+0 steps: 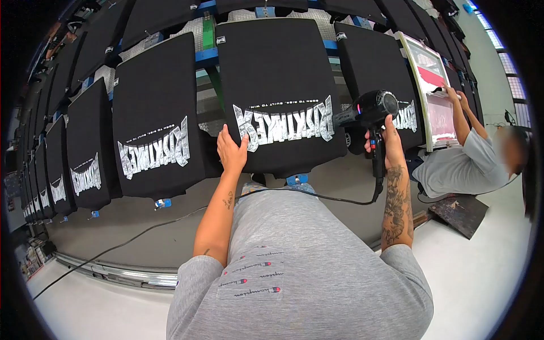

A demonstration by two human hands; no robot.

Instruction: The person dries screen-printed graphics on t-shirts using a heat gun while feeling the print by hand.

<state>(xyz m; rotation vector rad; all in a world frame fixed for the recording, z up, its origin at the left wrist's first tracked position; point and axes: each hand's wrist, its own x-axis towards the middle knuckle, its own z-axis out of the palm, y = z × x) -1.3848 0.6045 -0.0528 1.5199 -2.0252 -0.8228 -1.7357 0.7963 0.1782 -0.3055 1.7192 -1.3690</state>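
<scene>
My right hand (pixel 392 141) grips the handle of a black hair dryer (pixel 369 107), its nozzle pointing left at the right edge of the black T-shirt (pixel 272 62) in front of me. This shirt lies flat over a board and bears a white and grey printed lettering (pixel 290 126). My left hand (pixel 231 148) rests with fingers stretched out on the shirt's left edge, beside the print. A dark cord (pixel 317 195) runs from the dryer's handle leftward across my waist.
More printed black shirts (pixel 156 96) on boards stretch away to the left, and another (pixel 374 62) lies to the right. On the right a co-worker (pixel 470 161) holds a tool over a framed screen (pixel 424 68) with pink ink. A metal rail (pixel 124 275) runs along the floor.
</scene>
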